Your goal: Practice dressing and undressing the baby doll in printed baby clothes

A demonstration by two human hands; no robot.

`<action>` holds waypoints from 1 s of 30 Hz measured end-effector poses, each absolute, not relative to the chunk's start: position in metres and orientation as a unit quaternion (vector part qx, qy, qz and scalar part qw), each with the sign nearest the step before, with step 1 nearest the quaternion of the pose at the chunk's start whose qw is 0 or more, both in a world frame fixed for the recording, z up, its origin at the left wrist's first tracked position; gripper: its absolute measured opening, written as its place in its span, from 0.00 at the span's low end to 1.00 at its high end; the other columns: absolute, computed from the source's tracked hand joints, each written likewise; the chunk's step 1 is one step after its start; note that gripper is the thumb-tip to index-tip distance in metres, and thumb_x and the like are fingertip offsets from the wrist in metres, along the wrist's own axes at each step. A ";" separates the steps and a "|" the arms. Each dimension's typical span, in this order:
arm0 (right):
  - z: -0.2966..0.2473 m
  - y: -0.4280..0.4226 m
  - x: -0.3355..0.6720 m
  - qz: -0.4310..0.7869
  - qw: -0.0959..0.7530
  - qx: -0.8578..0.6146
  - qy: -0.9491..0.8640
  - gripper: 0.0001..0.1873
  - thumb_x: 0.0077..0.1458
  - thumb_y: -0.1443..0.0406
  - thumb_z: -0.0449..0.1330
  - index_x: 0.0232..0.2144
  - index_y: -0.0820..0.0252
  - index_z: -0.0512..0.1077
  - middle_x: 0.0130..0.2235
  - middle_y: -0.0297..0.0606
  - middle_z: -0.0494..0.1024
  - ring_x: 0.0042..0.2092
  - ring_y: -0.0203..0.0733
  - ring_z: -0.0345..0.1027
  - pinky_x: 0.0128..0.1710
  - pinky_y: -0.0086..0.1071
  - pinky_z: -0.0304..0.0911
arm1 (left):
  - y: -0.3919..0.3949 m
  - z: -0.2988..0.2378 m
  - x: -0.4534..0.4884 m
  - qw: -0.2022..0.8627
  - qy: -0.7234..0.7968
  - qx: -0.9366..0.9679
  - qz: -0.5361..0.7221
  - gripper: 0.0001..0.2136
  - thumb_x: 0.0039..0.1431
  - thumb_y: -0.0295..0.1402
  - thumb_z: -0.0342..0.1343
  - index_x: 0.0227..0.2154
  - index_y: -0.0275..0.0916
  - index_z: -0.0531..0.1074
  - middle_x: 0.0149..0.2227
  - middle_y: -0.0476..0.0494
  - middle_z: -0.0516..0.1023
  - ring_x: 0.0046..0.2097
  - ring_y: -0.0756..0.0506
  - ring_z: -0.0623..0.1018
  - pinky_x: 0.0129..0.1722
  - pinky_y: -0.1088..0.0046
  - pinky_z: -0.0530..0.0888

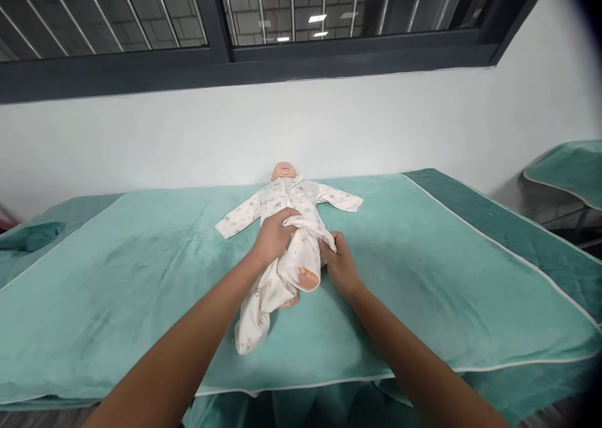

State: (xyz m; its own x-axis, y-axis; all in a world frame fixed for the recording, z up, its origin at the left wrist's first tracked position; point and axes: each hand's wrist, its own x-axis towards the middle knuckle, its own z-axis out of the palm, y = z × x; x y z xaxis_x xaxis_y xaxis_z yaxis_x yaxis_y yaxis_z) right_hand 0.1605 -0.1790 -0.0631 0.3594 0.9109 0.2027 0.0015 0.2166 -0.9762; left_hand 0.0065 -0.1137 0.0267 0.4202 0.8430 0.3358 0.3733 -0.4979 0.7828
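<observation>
A baby doll (pixel 284 170) lies on its back, head towards the wall, in a white printed baby top (pixel 301 196) with both sleeves spread out. Matching white baby pants (pixel 301 252) are bunched over its lower body. One doll foot (pixel 308 279) shows at a leg opening; part of the other foot (pixel 290 301) appears below the cloth, beside a limp pant leg (pixel 253 328). My left hand (pixel 276 235) is closed on the pants' upper edge. On the other side, my right hand (pixel 339 262) pinches the pants near the doll's hip.
A green padded bed cover (pixel 155 277) with white piping lies under the doll. Behind it stand a white wall (pixel 188 140) and a dark-framed window (pixel 329 55) with bars. Another green-covered piece of furniture (pixel 574 171) is at the far right.
</observation>
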 end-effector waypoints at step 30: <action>-0.013 -0.097 0.164 0.649 0.499 -0.339 -0.463 0.11 0.47 0.63 0.65 0.22 0.58 0.65 0.20 0.30 0.72 0.22 0.33 0.63 0.23 0.26 0.55 | -0.076 0.004 -0.007 0.638 0.346 0.581 0.369 0.16 0.52 0.47 0.61 0.29 0.38 0.69 0.28 0.50 0.71 0.29 0.50 0.71 0.28 0.76 0.65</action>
State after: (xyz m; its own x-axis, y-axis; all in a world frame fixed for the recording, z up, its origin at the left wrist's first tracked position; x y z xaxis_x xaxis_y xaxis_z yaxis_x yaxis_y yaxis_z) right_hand 0.1640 -0.0966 -0.0128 -0.2720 0.9620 0.0228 -0.3346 -0.0724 -0.9396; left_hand -0.0067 -0.0760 0.0044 0.4880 0.8728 -0.0130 -0.0681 0.0529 0.9963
